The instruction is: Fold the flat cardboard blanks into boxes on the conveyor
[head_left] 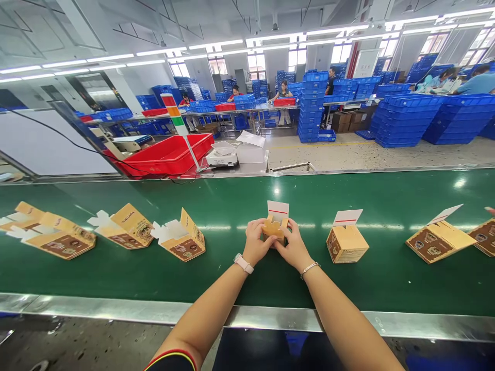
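Between my two hands stands a small cardboard box (275, 228), yellow-brown, with a white flap carrying a red line raised at its far side. My left hand (257, 241) wraps the box's left side, its thumb at the near edge. On the opposite side my right hand (293, 246) grips it, fingers on the right wall and thumb at the front. The hands hide most of the box's lower walls. To the right sits another box (347, 245), its top folded over and its white flap standing up. An open-topped box (181, 239) with raised flaps rests to the left.
The boxes are on a green conveyor belt (232, 278) with a metal edge (116, 308). More boxes (129, 229) lie left, and another box (439, 241) right. Beyond the belt are a red bin (166, 157), a scale (222, 157), a signal light (174, 114) and stacked blue crates (406, 118).
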A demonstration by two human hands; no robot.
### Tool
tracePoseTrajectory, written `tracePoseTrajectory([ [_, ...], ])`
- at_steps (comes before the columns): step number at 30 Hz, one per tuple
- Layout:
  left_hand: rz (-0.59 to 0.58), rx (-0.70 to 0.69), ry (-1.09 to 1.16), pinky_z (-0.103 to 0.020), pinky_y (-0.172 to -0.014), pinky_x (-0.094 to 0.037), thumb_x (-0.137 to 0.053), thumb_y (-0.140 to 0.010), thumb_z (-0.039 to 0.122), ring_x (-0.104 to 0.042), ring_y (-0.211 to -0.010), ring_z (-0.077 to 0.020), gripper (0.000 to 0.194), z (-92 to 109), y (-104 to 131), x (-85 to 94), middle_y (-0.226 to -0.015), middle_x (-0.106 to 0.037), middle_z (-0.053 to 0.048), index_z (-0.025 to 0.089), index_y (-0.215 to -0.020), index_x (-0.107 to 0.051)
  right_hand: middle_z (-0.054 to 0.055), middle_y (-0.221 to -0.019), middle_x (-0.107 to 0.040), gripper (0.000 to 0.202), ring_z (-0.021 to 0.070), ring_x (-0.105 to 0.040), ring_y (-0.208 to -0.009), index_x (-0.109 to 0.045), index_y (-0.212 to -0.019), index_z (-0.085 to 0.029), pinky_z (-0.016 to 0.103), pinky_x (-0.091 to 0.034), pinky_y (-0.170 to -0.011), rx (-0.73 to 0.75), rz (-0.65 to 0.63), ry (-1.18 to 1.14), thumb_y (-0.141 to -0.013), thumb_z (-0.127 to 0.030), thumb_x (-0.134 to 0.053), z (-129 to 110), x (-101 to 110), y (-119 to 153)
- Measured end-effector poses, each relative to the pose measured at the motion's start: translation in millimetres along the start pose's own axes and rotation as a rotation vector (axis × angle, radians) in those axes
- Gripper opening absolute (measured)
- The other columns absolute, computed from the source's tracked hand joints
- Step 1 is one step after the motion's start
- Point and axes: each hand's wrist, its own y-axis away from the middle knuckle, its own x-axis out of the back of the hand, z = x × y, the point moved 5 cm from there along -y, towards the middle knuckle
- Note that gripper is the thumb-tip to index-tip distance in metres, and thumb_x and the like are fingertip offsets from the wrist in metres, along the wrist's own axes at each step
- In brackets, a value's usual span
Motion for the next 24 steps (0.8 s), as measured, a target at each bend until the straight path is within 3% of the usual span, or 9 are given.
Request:
tracePoseTrajectory([
  [2, -0.050, 0.020, -0.002, -0.040, -0.098, -0.037, -0.074, -0.067, 0.030, -0.053, -0.096, -0.0261, 0.017, 1.4, -4.3, -5.0, -0.087, -0.064, -0.006, 0.023, -0.060, -0.060, 0.011, -0.122, -0.048, 0.024, 0.0258, -0.053, -0.114, -0.071, -0.085, -0.021, 0.044, -0.040, -0.106, -0.047, 0.071, -0.100, -0.078, -0.042, -0.064, 1.2, 2.2, -3.0],
  [5, -0.097, 0.137, 0.095, -0.034, -0.084, -0.043, -0.067, -0.075, 0.032, -0.054, -0.079, -0.0199, 0.021, -0.1, -13.5, -14.7, -0.076, -0.059, -0.003, 0.022, -0.060, -0.056, 0.011, -0.119, -0.051, 0.032, 0.0243, -0.055, -0.111, -0.068, -0.074, -0.020, 0.041, -0.042, -0.104, -0.167, 0.223, -0.249, -0.078, -0.050, -0.060, 5.4, 6.7, -4.1],
  [7, -0.099, 0.244, 0.166, -0.030, -0.076, -0.044, -0.071, -0.070, 0.029, -0.051, -0.071, -0.0145, 0.017, -2.4, -19.5, -20.5, -0.081, -0.059, -0.001, 0.021, -0.076, -0.058, 0.011, -0.116, -0.052, 0.031, 0.0242, -0.055, -0.110, -0.063, -0.077, -0.019, 0.040, -0.045, -0.101, -0.297, 0.319, -0.355, -0.075, -0.050, -0.062, 10.9, 8.9, -2.6],
  [10, -0.123, 0.425, 0.221, -0.028, -0.073, -0.045, -0.076, -0.061, 0.019, -0.052, -0.070, -0.0108, 0.047, -7.9, -23.9, -29.2, -0.102, -0.059, -0.004, 0.020, -0.103, -0.053, 0.008, -0.106, -0.055, 0.035, 0.0235, -0.056, -0.106, -0.052, -0.090, -0.021, 0.039, -0.050, -0.092, -0.499, 0.411, -0.517, -0.064, -0.040, -0.067, 18.5, 9.8, -0.1],
  [12, -0.189, 0.548, 0.277, -0.030, -0.074, -0.047, -0.074, -0.062, 0.016, -0.057, -0.075, -0.0131, 0.051, -12.4, -22.4, -37.4, -0.105, -0.059, -0.008, 0.018, -0.106, -0.051, 0.007, -0.102, -0.055, 0.041, 0.0223, -0.056, -0.104, -0.046, -0.094, -0.023, 0.037, -0.050, -0.091, -0.566, 0.438, -0.561, -0.059, -0.032, -0.066, 19.3, 11.7, -0.6],
  [14, -0.267, 0.631, 0.346, -0.032, -0.076, -0.048, -0.072, -0.064, 0.015, -0.061, -0.079, -0.0162, 0.042, -15.5, -19.2, -46.8, -0.098, -0.062, -0.008, 0.016, -0.101, -0.052, 0.006, -0.102, -0.055, 0.043, 0.0211, -0.057, -0.103, -0.044, -0.095, -0.023, 0.036, -0.050, -0.092, -0.580, 0.444, -0.555, -0.057, -0.025, -0.063, 17.8, 15.0, -2.7],
  [20, -0.314, 0.667, 0.337, -0.034, -0.082, -0.049, -0.072, -0.063, 0.011, -0.063, -0.081, -0.0180, 0.028, -15.0, -17.1, -65.9, -0.088, -0.064, -0.007, 0.015, -0.086, -0.056, 0.005, -0.099, -0.058, 0.043, 0.0207, -0.060, -0.093, -0.042, -0.097, -0.024, 0.036, -0.054, -0.083, -0.626, 0.421, -0.543, -0.058, -0.020, -0.057, 20.8, 21.5, -5.7],
  [22, -0.306, 0.653, 0.330, -0.035, -0.083, -0.049, -0.073, -0.065, 0.016, -0.063, -0.084, -0.0190, 0.029, -11.8, -15.4, -68.3, -0.092, -0.064, -0.008, 0.015, -0.089, -0.056, 0.007, -0.104, -0.058, 0.041, 0.0225, -0.059, -0.098, -0.042, -0.100, -0.023, 0.039, -0.053, -0.087, -0.607, 0.459, -0.503, -0.062, -0.026, -0.058, 22.6, 25.6, -4.2],
  [24, -0.224, 0.544, 0.266, -0.037, -0.085, -0.049, -0.072, -0.069, 0.025, -0.062, -0.090, -0.0209, 0.032, -6.7, -12.1, -60.4, -0.101, -0.063, -0.011, 0.016, -0.095, -0.055, 0.011, -0.113, -0.055, 0.044, 0.0259, -0.054, -0.110, -0.042, -0.105, -0.022, 0.045, -0.048, -0.096, -0.533, 0.555, -0.387, -0.068, -0.036, -0.059, 20.5, 34.3, -0.9],
])
